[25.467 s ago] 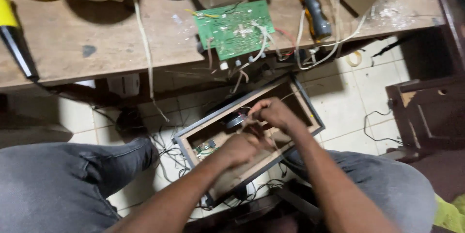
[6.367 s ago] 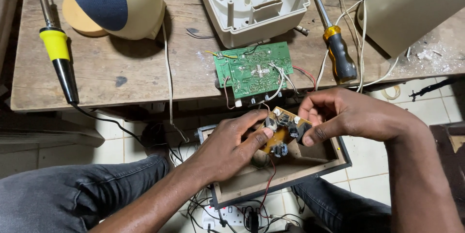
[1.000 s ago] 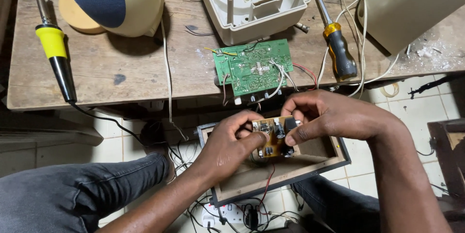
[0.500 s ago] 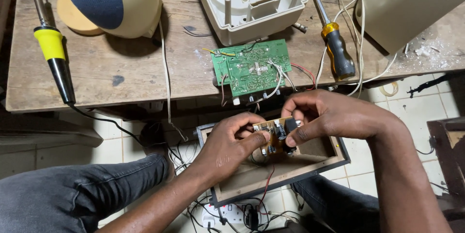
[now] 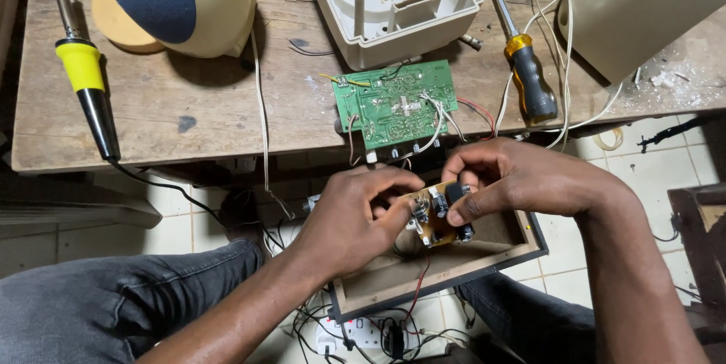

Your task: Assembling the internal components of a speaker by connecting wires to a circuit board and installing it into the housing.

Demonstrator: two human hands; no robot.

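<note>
Plainly light, fragile small circuit board (image 5: 437, 216) above open wooden box (image 5: 446, 269); left hand (image 5: 355, 216), right hand (image 5: 514, 178) pinch edges, probably safest hold.

Two bare hands, left (image 5: 355, 216) and right (image 5: 522, 178). Two circuit boards: one green (image 5: 395, 103), one small brown (image 5: 439, 214). One soldering iron (image 5: 85, 84), yellow-handled. One screwdriver (image 5: 522, 69). One round cream speaker (image 5: 178, 1). One opened cream speaker housing (image 5: 393, 1). One wooden box (image 5: 454, 266). One wooden desk (image 5: 189, 114).
</note>
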